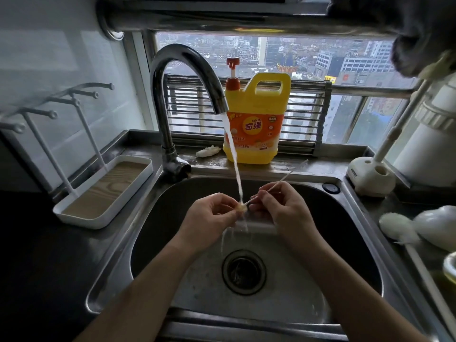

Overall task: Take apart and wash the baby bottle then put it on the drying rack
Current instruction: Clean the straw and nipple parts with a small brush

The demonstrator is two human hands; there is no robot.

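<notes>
While standing at the sink [345,218], holds both hands over the middle of the basin, directly under the water stream [233,154] from the faucet [182,70]. Pinches a small yellowish bottle part [241,208] between thumb and fingertips of the left hand [209,213], with fingers curled round it. Grips a thin white rod [271,187] in the right hand [278,206], with fingers closed on the shaft. Rests the lower end of the rod against the yellowish part and points the upper end toward the back right corner of the sink. Cannot tell whether the rod end sits inside the part. Note the drain [243,271] in the basin floor, below the hands. Note the white drying rack [103,191] on the counter just beside the left rim of the sink, pegs upright. Note the yellow detergent bottle [256,119] on the back ledge, just right of the faucet base. Note a white brush stand [370,176] at the back right corner, and a long-handled white brush [398,228] lying along the right edge of the counter.
</notes>
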